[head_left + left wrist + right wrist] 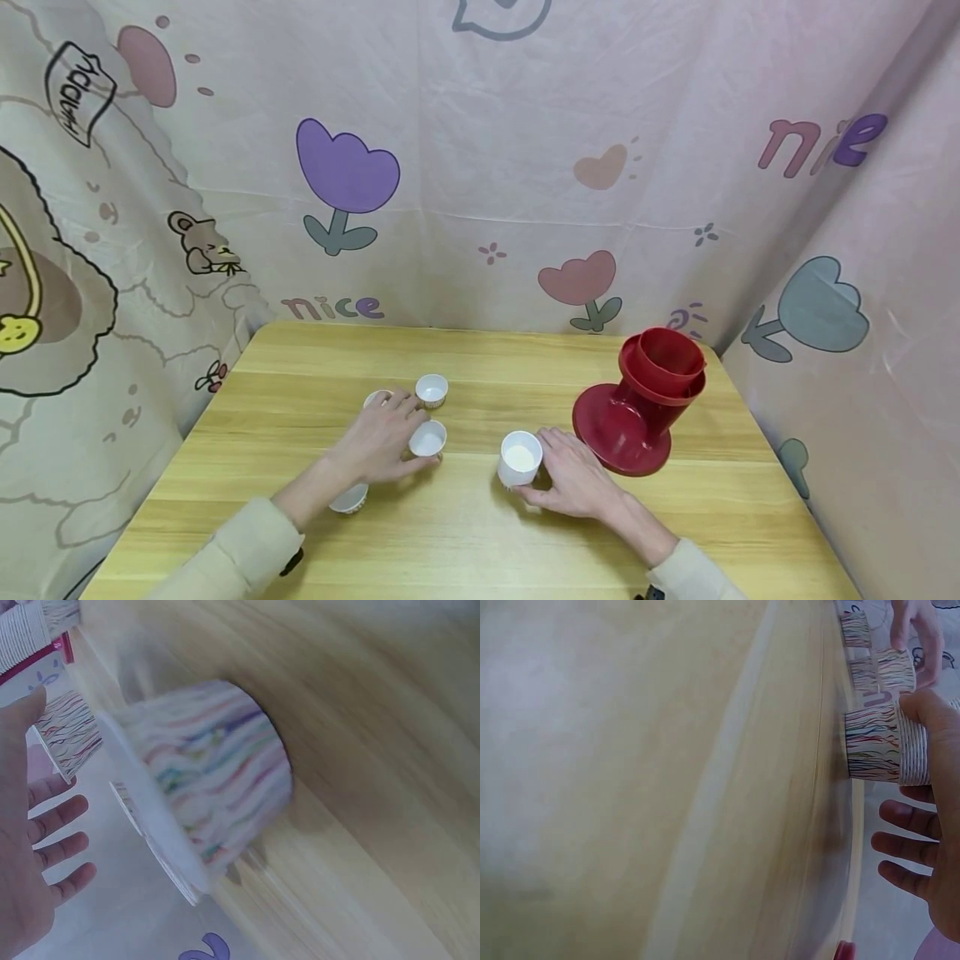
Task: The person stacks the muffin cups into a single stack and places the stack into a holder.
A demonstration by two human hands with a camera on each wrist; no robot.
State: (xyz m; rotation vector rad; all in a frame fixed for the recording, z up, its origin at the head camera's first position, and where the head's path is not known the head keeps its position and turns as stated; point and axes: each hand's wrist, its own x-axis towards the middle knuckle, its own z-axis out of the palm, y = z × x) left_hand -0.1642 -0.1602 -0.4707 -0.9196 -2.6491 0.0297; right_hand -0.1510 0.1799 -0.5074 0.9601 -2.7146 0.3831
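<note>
My left hand has its thumb and forefinger at either side of a small white paper cup, pinching it; coloured wavy lines run down the cup's side. The remaining fingers spread out in the left wrist view. With thumb and forefinger, my right hand grips a nested stack of such cups by its rims, the other fingers extended. A single paper cup stands just beyond the left hand. Another paper cup is partly hidden behind its fingers, and one more paper cup stands near that wrist.
A red plastic stand with a broad round base and a cup-shaped top stands right of the right hand. The wooden table meets a patterned curtain at the back and sides.
</note>
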